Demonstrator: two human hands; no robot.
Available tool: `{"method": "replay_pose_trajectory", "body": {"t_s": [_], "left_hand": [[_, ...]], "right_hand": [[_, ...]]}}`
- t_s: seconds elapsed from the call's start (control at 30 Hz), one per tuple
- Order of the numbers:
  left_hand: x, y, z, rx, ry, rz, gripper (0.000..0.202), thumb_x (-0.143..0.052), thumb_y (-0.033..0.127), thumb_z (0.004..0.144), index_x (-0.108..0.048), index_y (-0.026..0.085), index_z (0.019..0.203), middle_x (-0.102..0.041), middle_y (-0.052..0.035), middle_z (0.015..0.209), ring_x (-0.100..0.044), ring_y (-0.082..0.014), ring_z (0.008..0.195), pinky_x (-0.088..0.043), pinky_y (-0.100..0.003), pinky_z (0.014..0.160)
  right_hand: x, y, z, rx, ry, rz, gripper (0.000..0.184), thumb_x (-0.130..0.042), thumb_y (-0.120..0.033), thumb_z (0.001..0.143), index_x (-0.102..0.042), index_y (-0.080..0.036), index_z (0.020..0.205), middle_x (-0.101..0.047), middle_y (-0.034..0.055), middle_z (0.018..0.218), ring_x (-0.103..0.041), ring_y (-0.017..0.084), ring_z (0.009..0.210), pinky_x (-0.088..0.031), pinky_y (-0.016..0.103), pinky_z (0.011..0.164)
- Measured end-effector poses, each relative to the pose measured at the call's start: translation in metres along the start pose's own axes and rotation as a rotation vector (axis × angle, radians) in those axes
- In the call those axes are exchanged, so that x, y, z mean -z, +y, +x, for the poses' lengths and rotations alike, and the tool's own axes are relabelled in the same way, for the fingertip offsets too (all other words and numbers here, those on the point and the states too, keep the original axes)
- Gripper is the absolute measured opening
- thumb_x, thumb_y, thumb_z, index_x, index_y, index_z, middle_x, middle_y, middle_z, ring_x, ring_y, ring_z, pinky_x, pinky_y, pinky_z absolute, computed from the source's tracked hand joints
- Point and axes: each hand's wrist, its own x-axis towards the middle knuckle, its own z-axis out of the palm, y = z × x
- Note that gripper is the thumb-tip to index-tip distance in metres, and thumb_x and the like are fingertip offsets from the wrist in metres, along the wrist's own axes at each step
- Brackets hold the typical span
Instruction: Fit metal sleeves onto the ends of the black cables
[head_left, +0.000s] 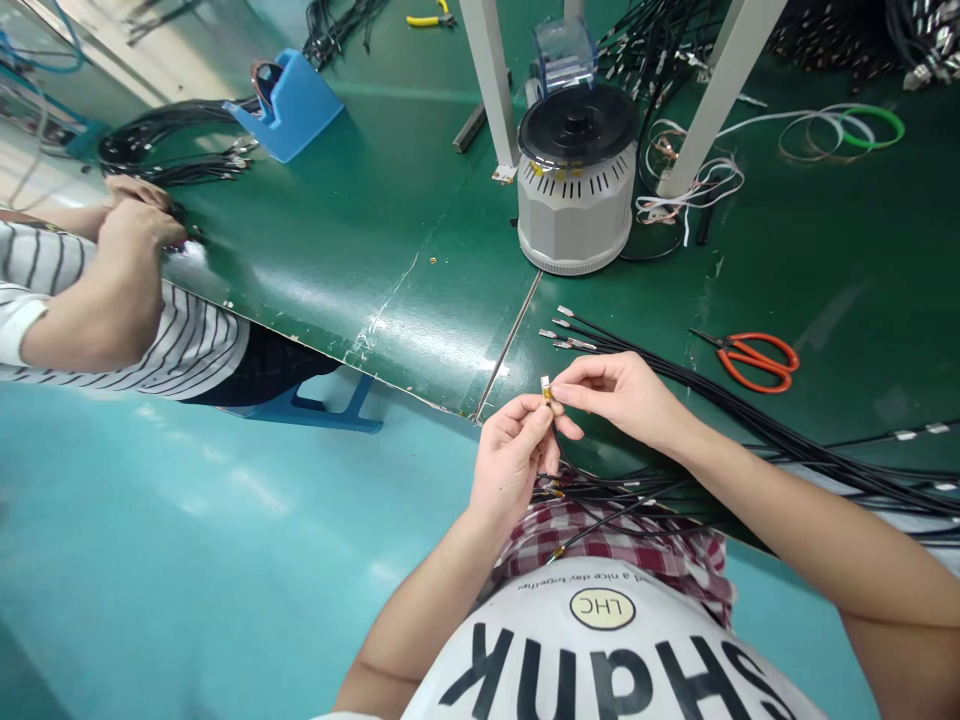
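Note:
My left hand [517, 445] is closed on a black cable, gripping it just below its end, where a small metal connector [545, 383] points up. My right hand [619, 395] meets it from the right, with thumb and forefinger pinched on a small piece of amber tape [548, 393] against the connector. The exact edges of the tape are partly hidden by the fingertips. Under my hands, more black cables [622, 490] lie across my lap and the table edge, some with amber-wrapped ends. Beyond my right hand, a bundle of black cables [720, 400] with bare metal connectors rests on the green table.
A round grey tape dispenser [576, 215] with a black top stands ahead, between white posts [491, 80]. Orange-handled scissors [757, 360] lie to the right. A blue tape holder [289, 105] is at the far left, near a co-worker's hands [142, 215].

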Motion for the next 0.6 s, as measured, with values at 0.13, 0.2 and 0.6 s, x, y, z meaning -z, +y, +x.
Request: {"method": "replay_pose_trajectory", "body": {"t_s": [0.13,0.2,0.6], "left_hand": [[-0.0011,-0.0002,-0.0013,-0.025,0.010,0.031,0.019,-0.060,0.030,0.095,-0.056,0.011,0.094,-0.068,-0.0083,0.083,-0.049,-0.0055,0.043,-0.035,-0.016,0.044],[-0.0016,0.0008,-0.0019,-0.026,0.004,0.041,0.019,-0.059,0.030,0.095,-0.056,0.011,0.094,-0.066,-0.0070,0.080,-0.047,-0.0052,0.043,-0.033,-0.016,0.044],[-0.0017,0.0027,-0.0028,0.003,-0.012,-0.042,0.027,-0.068,0.025,0.090,-0.043,0.017,0.095,-0.058,0.0004,0.065,-0.040,-0.0059,0.048,-0.028,-0.015,0.043]], "right_hand": [[-0.0003,0.0000,-0.0005,0.012,-0.005,0.000,0.023,-0.072,-0.035,0.085,-0.072,-0.013,0.089,-0.069,0.0048,0.082,-0.063,0.012,0.076,-0.052,0.026,0.081],[-0.0002,0.0017,-0.0001,0.019,-0.006,0.002,0.022,-0.071,-0.035,0.085,-0.072,-0.013,0.090,-0.070,0.0049,0.084,-0.064,0.012,0.078,-0.052,0.027,0.082],[-0.0011,-0.0006,0.0002,0.107,0.022,-0.145,0.025,-0.068,-0.036,0.087,-0.072,-0.011,0.090,-0.068,0.0052,0.085,-0.058,0.011,0.076,-0.047,0.025,0.071]]}}
